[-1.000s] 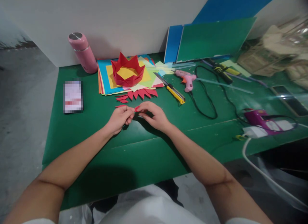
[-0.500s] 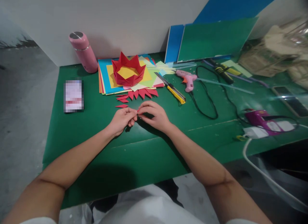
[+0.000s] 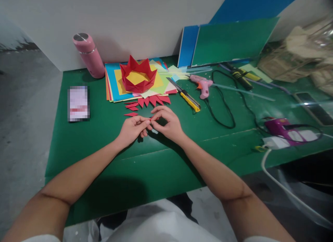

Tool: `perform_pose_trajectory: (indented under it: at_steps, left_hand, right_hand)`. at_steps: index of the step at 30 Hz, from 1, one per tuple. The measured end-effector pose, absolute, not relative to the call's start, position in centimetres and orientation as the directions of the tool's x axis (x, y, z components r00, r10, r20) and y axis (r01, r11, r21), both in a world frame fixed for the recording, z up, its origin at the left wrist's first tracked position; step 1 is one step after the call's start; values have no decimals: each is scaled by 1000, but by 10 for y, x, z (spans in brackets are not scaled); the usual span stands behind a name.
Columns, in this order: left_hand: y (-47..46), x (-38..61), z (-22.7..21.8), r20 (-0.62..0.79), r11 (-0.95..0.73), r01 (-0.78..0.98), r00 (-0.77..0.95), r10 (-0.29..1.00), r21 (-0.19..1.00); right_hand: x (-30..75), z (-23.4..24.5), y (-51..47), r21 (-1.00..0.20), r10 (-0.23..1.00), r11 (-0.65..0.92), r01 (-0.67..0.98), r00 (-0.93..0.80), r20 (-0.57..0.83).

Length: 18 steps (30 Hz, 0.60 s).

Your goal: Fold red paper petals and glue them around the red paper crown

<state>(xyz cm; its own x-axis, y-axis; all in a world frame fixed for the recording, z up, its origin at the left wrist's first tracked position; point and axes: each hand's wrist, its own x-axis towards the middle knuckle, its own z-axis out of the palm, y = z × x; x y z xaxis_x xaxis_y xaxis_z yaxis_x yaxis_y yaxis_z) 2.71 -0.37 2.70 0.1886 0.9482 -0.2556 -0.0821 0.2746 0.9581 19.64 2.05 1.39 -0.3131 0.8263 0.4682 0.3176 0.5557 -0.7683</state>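
Both hands meet over the green table, fingertips together around a small piece of red paper [image 3: 150, 119] that is mostly hidden by them. My left hand [image 3: 132, 130] pinches it between thumb and fingers. From the other side my right hand [image 3: 168, 123] holds it too, thumb and fingertips closed on its edge. Just beyond the fingers lie several folded red paper pieces [image 3: 130, 114], some loose, others in a row [image 3: 154, 101]. Behind them a red pointed paper ring [image 3: 138, 85] sits on a stack of coloured paper sheets [image 3: 111, 83].
A pink flask [image 3: 90, 56] and a blurred-out flat item [image 3: 78, 103] are at left. Right of the paper lie a yellow utility knife [image 3: 190, 101], a pink glue gun [image 3: 204, 86] with a looping cord, pliers-like tools [image 3: 241, 79], a power strip [image 3: 277, 143] and a phone [image 3: 313, 108].
My right hand's fingers have lifted and spread slightly around the red piece, and my left thumb has shifted a little to the right. A small pale patch now shows below the fingertips.
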Motion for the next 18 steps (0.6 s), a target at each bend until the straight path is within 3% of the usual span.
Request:
perform_pose_trajectory:
  at_steps: [10, 18]
  left_hand:
    - [-5, 25, 25, -185, 189, -7, 174, 967, 982]
    - [-8, 25, 19, -106, 96, 66, 179, 978, 993]
  right_hand:
    - [192, 7, 19, -962, 930, 263, 76, -285, 232]
    - [190, 9, 19, -982, 939, 186, -36, -288, 188]
